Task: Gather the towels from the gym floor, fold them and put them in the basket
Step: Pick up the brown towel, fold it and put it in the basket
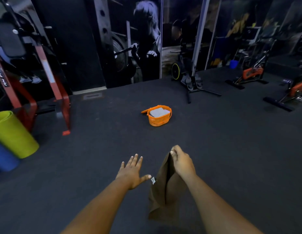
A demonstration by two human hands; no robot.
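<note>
A brown towel (161, 193) hangs down from my right hand (181, 162), which pinches its top edge; a small white label shows on its left side. My left hand (132, 171) is spread flat, fingers apart, just left of the towel and holding nothing. Farther ahead on the dark floor stands an orange basket (157, 121) with a folded grey towel (159, 112) lying inside it.
A red-framed weight machine (50, 92) stands at the left, with a rolled green mat (13, 134) and a blue roll (3, 159) beside it. Exercise bikes (251, 75) line the right side. A stand with black legs (194, 88) sits behind the basket. Dark rubber floor (231, 141) lies between.
</note>
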